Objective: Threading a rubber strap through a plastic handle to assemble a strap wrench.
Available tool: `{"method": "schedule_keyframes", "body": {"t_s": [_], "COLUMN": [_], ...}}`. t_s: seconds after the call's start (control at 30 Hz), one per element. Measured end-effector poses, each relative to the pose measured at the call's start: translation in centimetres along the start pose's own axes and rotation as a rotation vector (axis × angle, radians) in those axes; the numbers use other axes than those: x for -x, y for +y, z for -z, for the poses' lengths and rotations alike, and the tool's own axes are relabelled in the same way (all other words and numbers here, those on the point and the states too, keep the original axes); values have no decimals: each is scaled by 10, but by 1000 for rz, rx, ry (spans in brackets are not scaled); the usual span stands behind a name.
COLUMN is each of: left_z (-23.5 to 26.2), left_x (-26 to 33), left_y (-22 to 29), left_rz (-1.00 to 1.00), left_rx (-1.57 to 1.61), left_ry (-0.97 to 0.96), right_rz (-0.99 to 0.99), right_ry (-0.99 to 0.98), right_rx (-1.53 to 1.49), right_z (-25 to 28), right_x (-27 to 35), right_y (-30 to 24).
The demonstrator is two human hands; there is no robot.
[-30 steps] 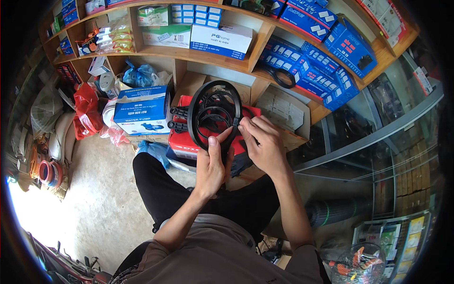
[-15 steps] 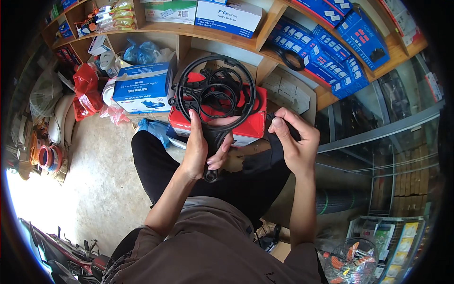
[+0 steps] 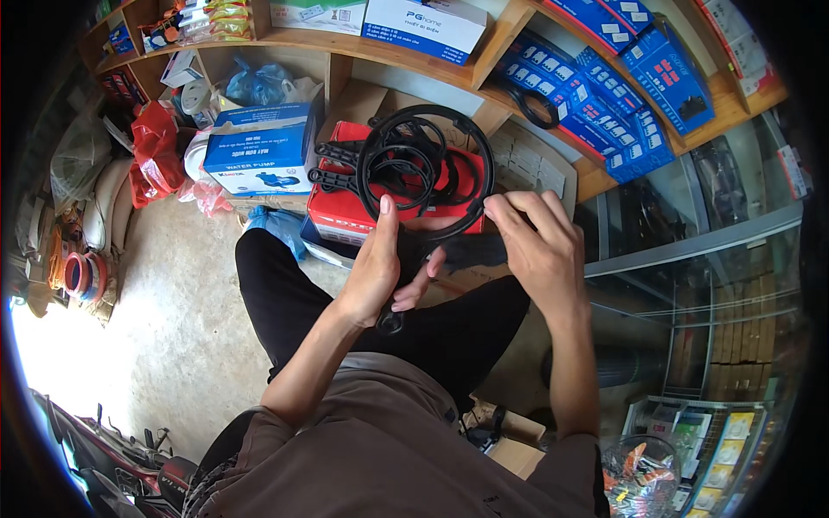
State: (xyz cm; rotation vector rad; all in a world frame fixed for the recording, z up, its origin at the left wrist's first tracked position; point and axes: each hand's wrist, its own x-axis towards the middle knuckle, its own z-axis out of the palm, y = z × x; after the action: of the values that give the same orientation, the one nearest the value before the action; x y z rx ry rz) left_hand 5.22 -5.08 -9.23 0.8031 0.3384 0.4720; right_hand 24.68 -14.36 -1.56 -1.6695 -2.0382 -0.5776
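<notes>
- My left hand is wrapped round the handle of a large black ring, thumb upright along the near side.
- Ring is up in front of me, over the near part of the red box; handle end points down toward my lap.
- My right hand: fingers bent and bunched narrow, tips at the ring's lower right edge. Can't tell if they pinch it or only touch.
- Dark piece between my hands, below the ring; too dark to name.
- Loose black rings with short handles lie piled on the red box, partly seen through the held ring.
- Blue-and-white box just left of the red one; light blue bag low in front.
- Red bag further left.
- Wooden shelf behind, with blue boxes at right.
- Concrete floor lower left.
</notes>
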Motion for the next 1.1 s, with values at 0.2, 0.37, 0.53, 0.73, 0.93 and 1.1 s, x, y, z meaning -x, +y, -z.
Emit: {"method": "schedule_keyframes", "body": {"t_s": [0.2,0.37,0.53,0.73,0.93,1.1], "left_z": [25,33,8,13,0,-6], "left_x": [-7,-9,-5,-1,5,3], "left_y": [-2,-11,-9,-21,-23,-25], "left_rz": [394,408,301,201,128,80], "left_rx": [146,168,203,231,153,83], "left_ry": [-228,-285,-176,-110,-70,-20], "right_rz": [169,242,196,47,-31,-88], "right_ry": [-367,-531,-421,-230,-80,-30], "right_rx": [-40,-173,-32,-62,-111,-116], "right_z": [26,37,49,9,-7,-12], "right_x": [-7,-22,-19,11,25,34], "right_y": [17,21,6,-18,-28,-16]}}
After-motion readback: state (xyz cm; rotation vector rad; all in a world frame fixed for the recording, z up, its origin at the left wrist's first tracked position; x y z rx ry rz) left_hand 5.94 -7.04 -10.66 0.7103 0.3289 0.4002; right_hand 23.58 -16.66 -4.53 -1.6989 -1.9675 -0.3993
